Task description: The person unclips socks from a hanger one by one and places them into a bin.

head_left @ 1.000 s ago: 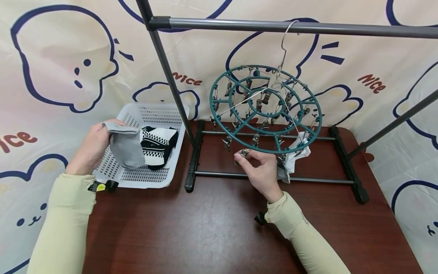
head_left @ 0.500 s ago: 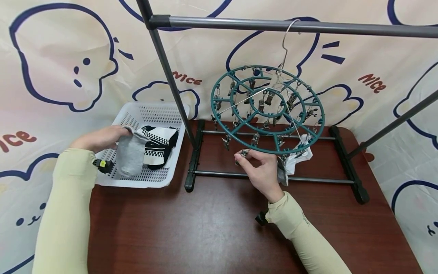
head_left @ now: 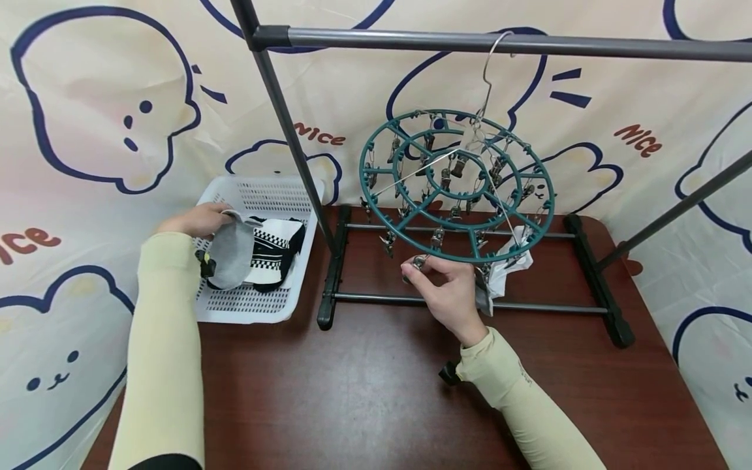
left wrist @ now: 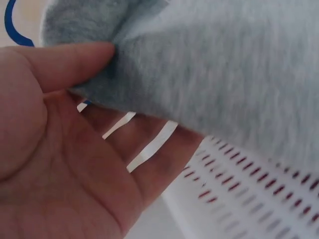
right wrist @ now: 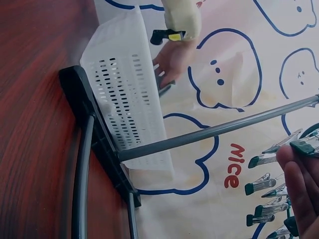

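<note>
A grey sock (head_left: 232,254) hangs from my left hand (head_left: 202,220) over the white basket (head_left: 243,313). The left wrist view shows the thumb pressing the edge of the sock's fabric (left wrist: 199,64) against the fingers. My right hand (head_left: 443,287) pinches a metal clip (head_left: 419,262) at the front rim of a round green clip hanger (head_left: 384,173). In the right wrist view that clip (right wrist: 305,148) has a green tip and sits between thumb and fingers. Black-and-white patterned socks (head_left: 273,251) lie in the basket.
The hanger is hooked on the dark top bar (head_left: 376,40) of a rack standing on the brown table (head_left: 329,391). Several clips dangle from its rings. White and grey fabric (head_left: 502,274) hangs at its right front. A slanted rack post (head_left: 288,124) stands beside the basket.
My left hand has moved right and farther over the basket with the grey sock. The right hand stays at the clip; the hanger swayed slightly right and back.
</note>
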A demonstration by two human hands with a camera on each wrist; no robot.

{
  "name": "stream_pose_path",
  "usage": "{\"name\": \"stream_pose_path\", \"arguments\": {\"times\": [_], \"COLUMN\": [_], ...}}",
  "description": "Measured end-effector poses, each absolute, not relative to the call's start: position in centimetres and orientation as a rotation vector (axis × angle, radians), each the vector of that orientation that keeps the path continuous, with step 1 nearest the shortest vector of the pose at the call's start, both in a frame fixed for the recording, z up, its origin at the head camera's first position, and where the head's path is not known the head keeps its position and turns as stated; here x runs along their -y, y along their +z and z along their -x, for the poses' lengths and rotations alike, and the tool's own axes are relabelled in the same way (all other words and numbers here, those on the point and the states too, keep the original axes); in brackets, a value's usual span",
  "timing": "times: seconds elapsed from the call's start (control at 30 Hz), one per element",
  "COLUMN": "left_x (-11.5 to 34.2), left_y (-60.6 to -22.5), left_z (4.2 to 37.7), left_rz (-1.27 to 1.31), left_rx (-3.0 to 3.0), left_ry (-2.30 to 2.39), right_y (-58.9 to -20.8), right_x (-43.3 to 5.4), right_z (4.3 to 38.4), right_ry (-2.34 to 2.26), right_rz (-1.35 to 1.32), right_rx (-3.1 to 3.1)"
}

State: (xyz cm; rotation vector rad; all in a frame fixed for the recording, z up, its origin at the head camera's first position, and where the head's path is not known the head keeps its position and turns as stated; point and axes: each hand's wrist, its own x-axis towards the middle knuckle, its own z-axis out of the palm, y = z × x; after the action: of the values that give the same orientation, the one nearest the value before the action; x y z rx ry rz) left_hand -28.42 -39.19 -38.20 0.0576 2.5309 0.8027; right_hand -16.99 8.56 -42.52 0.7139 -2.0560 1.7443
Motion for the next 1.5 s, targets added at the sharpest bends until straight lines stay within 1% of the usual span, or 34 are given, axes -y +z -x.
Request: {"name": "stream_pose_path", "arguments": {"times": [0.3,0.4,0.6,0.8,1.03,1.2,1.5], "left_x": [38.9,38.9,38.8,38.7,38.2,38.2,37.8], "left_y": [-39.8,-40.8,-42.7,-44.1,-44.5,-44.9,-45.7], "left_z": [29.5,29.6,29.7,29.4,29.6,29.8,30.4], "left_rz": [-0.013,0.066,0.316,0.316,0.410,0.400,0.129], "left_rx": [-2.766,-2.830,-2.895,-3.053,-3.058,-2.926,-2.821], "left_ry": [0.671,0.676,0.831,0.840,0.859,0.791,0.405], "right_y": [-42.3,-42.4,-42.4,-42.3,-42.3,-42.3,-42.4], "right_x": [-8.5,-8.5,-8.5,-8.5,-8.5,-8.6,-8.6], "right_z": [17.1,17.1,17.1,16.9,16.8,16.8,16.9], "right_ry": [1.739,1.748,1.719,1.718,1.735,1.740,1.756], "right_rz": [-0.725,-0.732,-0.746,-0.730,-0.714,-0.712,-0.716], "right_rx": [2.060,2.052,2.070,2.091,2.094,2.089,2.071]}}
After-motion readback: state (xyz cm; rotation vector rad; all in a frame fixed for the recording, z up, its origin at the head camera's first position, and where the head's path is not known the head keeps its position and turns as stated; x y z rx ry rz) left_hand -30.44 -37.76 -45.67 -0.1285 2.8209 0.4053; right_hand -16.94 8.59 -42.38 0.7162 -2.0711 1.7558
